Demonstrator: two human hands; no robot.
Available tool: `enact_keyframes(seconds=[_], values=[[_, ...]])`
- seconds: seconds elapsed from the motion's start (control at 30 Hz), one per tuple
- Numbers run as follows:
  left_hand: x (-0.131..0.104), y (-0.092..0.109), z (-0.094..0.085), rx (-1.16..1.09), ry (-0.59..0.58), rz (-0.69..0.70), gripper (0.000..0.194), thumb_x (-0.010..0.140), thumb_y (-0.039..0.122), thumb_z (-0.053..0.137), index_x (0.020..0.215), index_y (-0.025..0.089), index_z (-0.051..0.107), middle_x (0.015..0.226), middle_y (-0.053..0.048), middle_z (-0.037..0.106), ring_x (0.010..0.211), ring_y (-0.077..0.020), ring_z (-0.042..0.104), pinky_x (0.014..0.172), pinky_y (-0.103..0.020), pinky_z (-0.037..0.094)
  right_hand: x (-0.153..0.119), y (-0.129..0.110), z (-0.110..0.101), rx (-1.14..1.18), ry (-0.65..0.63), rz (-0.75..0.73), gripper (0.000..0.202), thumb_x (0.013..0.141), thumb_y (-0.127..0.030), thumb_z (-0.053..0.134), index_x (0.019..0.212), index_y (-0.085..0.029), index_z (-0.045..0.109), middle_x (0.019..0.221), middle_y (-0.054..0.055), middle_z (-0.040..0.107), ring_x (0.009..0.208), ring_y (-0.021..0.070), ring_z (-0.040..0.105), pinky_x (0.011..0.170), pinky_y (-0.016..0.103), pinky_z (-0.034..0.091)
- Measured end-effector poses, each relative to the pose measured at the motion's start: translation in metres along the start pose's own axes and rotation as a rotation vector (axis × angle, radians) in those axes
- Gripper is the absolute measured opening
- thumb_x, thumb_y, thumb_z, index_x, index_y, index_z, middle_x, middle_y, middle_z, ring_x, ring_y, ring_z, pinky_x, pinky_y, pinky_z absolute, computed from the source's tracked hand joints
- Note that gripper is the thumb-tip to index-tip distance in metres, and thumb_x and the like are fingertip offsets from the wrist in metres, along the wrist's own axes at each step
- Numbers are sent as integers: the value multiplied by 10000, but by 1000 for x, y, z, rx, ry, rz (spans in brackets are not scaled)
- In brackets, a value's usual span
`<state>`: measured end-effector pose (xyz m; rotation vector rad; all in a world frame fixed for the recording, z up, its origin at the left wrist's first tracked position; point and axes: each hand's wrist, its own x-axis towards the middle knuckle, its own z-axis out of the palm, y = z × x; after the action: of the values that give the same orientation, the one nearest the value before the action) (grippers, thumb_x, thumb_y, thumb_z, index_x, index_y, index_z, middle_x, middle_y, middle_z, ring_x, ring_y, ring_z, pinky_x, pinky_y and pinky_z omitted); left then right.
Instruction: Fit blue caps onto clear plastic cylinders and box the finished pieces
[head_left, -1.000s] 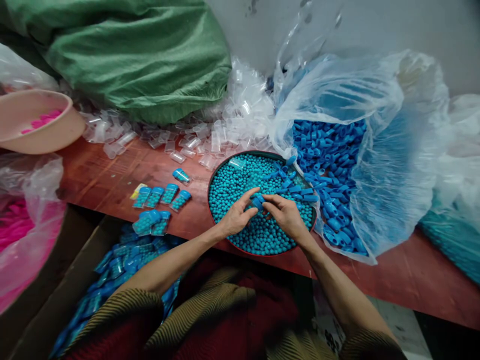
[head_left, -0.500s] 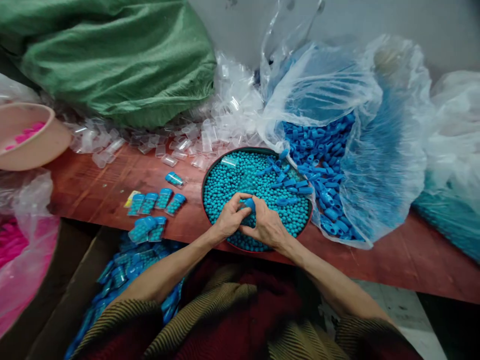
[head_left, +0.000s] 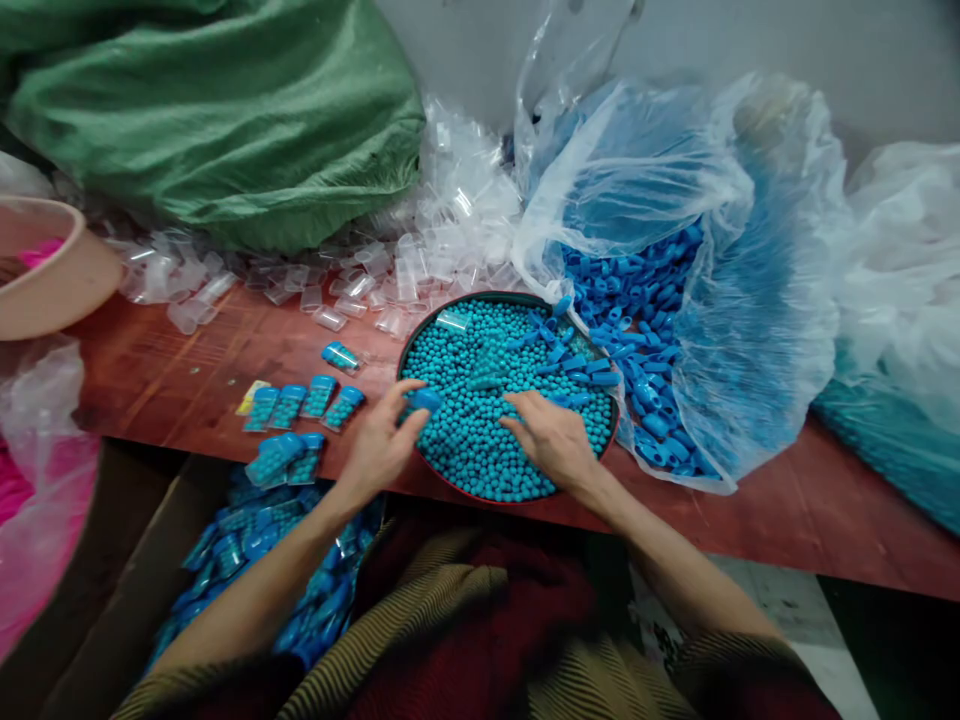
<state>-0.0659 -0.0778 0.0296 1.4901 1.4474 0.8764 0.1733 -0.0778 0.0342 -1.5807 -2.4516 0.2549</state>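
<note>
Dark marks on a pale surface (head_left: 666, 648) below the basin (head_left: 517, 297) are seen, too blurred to be read. One blue-capped tube (head_left: 425, 401) is pinched at the fingertips of the left hand (head_left: 379, 445), over the basin's left side. The right hand (head_left: 553, 435) is held over the basin's beads (head_left: 480, 460), relaxed, its fingers parted and loosely curved. One clear tube (head_left: 452, 320) is laid in the basin; the caps (head_left: 579, 366) at its right are too jumbled to be counted. Left of the basin, seven filled tubes (head_left: 288, 408) are set on the tabletop (head_left: 150, 370): one alone, four in a row, two overlapping. One yellow piece (head_left: 252, 397) is left beside the row.
</note>
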Motion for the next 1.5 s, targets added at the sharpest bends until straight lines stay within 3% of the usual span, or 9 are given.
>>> enact_keyframes(seconds=[0.13,0.23,0.43,0.57,0.73,0.83,1.03,1.27,1.5], values=[[-6,-23,-52,429,346,54,415,820,335,505,1199,167,512,1123,-101,593,1052,-252,543,926,-393,415,-9,52,-8,-228,6,59,222,911,-293,465,1031,-176,610,1020,118,636,897,252,529,725,354,370],[-3,-25,-46,617,445,171,343,845,307,467,1143,154,545,1094,-109,608,1038,-252,549,935,-402,413,-7,73,-1,-308,-51,86,192,903,-272,483,949,-170,639,980,118,640,858,249,505,685,354,320],[36,-3,45,603,70,294,244,878,269,484,1085,162,557,1019,-79,622,957,-203,578,862,-324,455,16,59,20,-333,-64,34,269,934,-265,415,1088,-167,613,891,90,648,834,220,519,684,325,287],[60,3,76,701,-51,268,271,858,293,544,1112,201,543,1054,-60,594,986,-205,562,836,-306,448,24,50,25,-297,-77,-4,375,958,-232,334,1299,-166,475,871,76,652,820,202,540,686,298,296],[69,2,77,775,-112,259,226,858,341,545,1052,234,588,977,-46,590,939,-204,560,795,-298,439,22,49,25,-356,-164,66,311,924,-164,340,1079,-190,608,881,90,634,804,204,559,624,286,294],[72,1,77,754,-127,263,202,863,326,530,1025,223,592,959,-50,595,929,-210,560,803,-307,436,22,52,25,-332,-173,54,307,901,-146,365,1095,-189,599,888,102,636,803,213,571,611,284,308],[72,0,75,491,-174,221,131,865,196,461,983,181,515,854,-42,598,809,-192,582,753,-306,435,40,43,22,280,92,216,282,931,-260,350,1129,-160,524,762,54,647,716,189,607,637,264,399],[69,-5,75,-41,-185,173,99,846,271,443,879,180,461,741,23,495,667,-117,502,662,-258,447,46,25,23,643,61,157,157,890,-285,408,964,-210,524,655,-14,564,591,151,541,587,252,395],[61,-5,79,-243,-333,-53,455,796,237,498,1234,187,391,861,-7,529,504,-78,503,425,-222,436,43,26,20,771,63,170,119,873,-312,430,847,-218,498,633,-37,518,567,127,486,577,253,385]])
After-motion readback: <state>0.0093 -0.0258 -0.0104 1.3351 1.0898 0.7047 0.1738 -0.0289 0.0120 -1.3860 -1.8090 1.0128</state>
